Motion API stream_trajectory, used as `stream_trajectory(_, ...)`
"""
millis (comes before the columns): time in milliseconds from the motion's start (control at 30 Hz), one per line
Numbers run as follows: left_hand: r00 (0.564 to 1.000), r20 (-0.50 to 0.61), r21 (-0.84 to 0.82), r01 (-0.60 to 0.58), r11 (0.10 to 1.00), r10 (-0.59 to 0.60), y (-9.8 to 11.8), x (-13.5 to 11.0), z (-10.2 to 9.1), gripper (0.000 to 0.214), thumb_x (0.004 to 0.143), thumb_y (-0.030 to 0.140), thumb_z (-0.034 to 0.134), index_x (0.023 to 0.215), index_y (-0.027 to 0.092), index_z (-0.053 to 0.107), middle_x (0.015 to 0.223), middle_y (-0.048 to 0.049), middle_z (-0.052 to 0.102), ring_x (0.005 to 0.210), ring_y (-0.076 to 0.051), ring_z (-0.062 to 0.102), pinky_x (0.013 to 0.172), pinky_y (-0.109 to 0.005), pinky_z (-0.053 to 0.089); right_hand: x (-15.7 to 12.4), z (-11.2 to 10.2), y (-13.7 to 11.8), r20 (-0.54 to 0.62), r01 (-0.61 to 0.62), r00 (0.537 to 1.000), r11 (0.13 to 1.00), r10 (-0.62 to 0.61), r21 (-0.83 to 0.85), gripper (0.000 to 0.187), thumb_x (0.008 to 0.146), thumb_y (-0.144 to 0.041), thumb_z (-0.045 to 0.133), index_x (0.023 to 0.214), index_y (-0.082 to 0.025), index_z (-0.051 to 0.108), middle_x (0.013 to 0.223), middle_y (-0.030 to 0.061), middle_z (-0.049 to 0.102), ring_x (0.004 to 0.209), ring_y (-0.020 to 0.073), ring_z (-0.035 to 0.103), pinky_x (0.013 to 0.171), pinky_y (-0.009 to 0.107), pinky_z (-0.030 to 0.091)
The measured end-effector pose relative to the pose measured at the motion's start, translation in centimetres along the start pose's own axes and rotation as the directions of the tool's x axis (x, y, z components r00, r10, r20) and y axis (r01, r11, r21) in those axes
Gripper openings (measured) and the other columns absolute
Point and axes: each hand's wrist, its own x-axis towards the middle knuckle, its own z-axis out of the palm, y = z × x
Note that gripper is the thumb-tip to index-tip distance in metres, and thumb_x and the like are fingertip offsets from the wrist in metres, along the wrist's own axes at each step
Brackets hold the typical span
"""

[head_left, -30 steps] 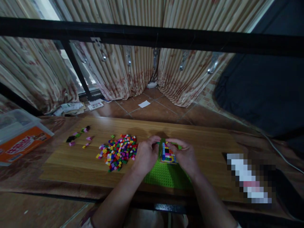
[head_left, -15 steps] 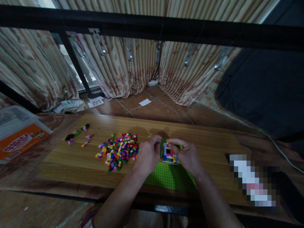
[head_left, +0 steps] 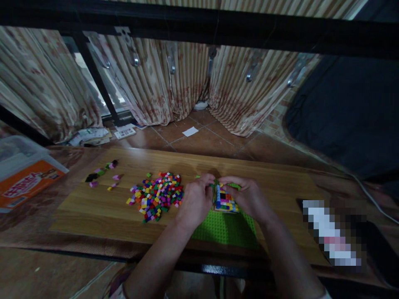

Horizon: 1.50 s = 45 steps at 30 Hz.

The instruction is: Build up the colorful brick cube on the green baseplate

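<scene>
head view: your left hand [head_left: 195, 202] and your right hand [head_left: 246, 197] grasp from both sides a stacked block of many-colour plastic bricks [head_left: 225, 201], with one blue column, standing on the green baseplate [head_left: 225, 231]; a pile of loose bricks [head_left: 156, 197] lies left of the baseplate.

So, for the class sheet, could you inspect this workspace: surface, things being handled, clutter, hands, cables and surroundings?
Surface: wood-grain board on a patterned tabletop.
Things: multicoloured brick stack on a green studded baseplate; loose pile of small coloured bricks just left of the hands.
Clutter: a few stray bricks at the board's far left; plastic storage box with an orange label; pixelated object at right.
Hands: left hand and right hand both on the brick stack.
Cables: white cable along the right.
Surroundings: striped curtains, black metal rail, tiled floor.
</scene>
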Motion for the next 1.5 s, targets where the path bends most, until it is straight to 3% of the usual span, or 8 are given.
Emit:
stream_trajectory(300,1.0,-0.008,0.004,0.005,1.0,-0.005,0.1,0.0,-0.2,0.033,0.08,0.003,0.048,0.106,0.019,0.063,0.099,-0.0069,0.072,0.093,-0.02,0.069,0.088,-0.034,0.053,0.2,-0.4,1.0,0.048,-0.054,0.998,0.994,0.049,0.098,0.035,0.076,-0.026,0.068,0.111,-0.027,0.07,0.093,0.0019,0.076,0.083,0.0198,0.07,0.079,0.036,0.054)
stream_trajectory(367,1.0,-0.021,-0.055,0.013,0.998,-0.014,-0.1,0.0,-0.1,0.033,0.08,0.003,0.049,0.107,0.018,0.062,0.099,-0.0067,0.072,0.093,-0.019,0.068,0.089,-0.033,0.052,-0.1,-0.6,1.3,-0.005,-0.038,0.999,0.991,0.039,0.127,0.04,0.074,-0.027,0.07,0.114,-0.027,0.069,0.102,0.0033,0.074,0.091,0.0211,0.069,0.083,0.037,0.053)
stream_trajectory(467,0.996,-0.05,-0.218,0.056,0.974,-0.068,-0.4,0.0,0.1,0.029,0.08,0.005,0.052,0.104,0.018,0.063,0.099,-0.0061,0.072,0.094,-0.017,0.068,0.091,-0.032,0.051,-0.4,-0.8,1.3,-0.142,0.017,0.99,0.991,0.002,0.129,0.03,0.077,-0.03,0.069,0.106,-0.026,0.071,0.105,0.0041,0.073,0.096,0.0216,0.068,0.088,0.04,0.052)
stream_trajectory(633,0.968,0.053,-0.592,0.227,0.774,-0.244,-0.1,0.2,0.3,0.019,0.076,0.01,0.062,0.095,0.015,0.064,0.093,-0.0051,0.072,0.082,-0.014,0.067,0.08,-0.029,0.053,-1.0,-0.1,-0.4,-0.162,0.148,0.978,0.986,-0.134,0.075,0.015,0.083,-0.032,0.065,0.094,-0.027,0.074,0.096,0.0025,0.072,0.088,0.0187,0.066,0.08,0.033,0.052)
stream_trajectory(767,0.933,0.136,-0.745,0.318,0.586,-0.334,0.4,0.1,0.3,0.018,0.072,0.014,0.067,0.09,0.014,0.065,0.077,-0.0009,0.069,0.065,-0.01,0.062,0.065,-0.023,0.051,-1.4,0.9,-1.5,-0.115,0.208,0.972,0.978,-0.203,0.027,0.015,0.086,-0.031,0.062,0.095,-0.026,0.073,0.095,0.0031,0.068,0.087,0.0175,0.064,0.077,0.031,0.051)
stream_trajectory(933,0.918,0.156,-0.763,0.347,0.546,-0.365,0.5,0.0,0.2,0.025,0.067,0.02,0.075,0.088,0.013,0.065,0.07,-0.0002,0.066,0.062,-0.01,0.06,0.059,-0.02,0.045,-1.5,1.3,-1.4,-0.088,0.269,0.956,0.956,-0.28,-0.118,0.012,0.087,-0.028,0.062,0.095,-0.025,0.071,0.094,0.0028,0.064,0.088,0.017,0.062,0.077,0.031,0.049)
stream_trajectory(1167,0.915,0.166,-0.793,0.346,0.501,-0.369,0.7,-0.1,0.2,0.035,0.057,0.021,0.082,0.087,0.011,0.066,0.069,0.0004,0.066,0.061,-0.008,0.056,0.064,-0.023,0.044,-1.8,1.2,-1.6,-0.06,0.3,0.948,0.938,-0.314,-0.176,0.01,0.088,-0.026,0.06,0.094,-0.025,0.068,0.093,0.0019,0.063,0.088,0.0166,0.06,0.078,0.03,0.047)
stream_trajectory(1500,0.89,0.305,-0.808,0.43,0.402,-0.339,0.9,-0.1,-0.3,0.051,0.048,0.03,0.089,0.088,0.009,0.065,0.066,0.0005,0.064,0.055,-0.007,0.053,0.058,-0.023,0.039,-2.1,0.9,-1.8,-0.06,0.29,0.954,0.956,-0.293,-0.042,0.01,0.084,-0.026,0.064,0.094,-0.027,0.068,0.094,0.0,0.064,0.087,0.0149,0.061,0.076,0.025,0.048)
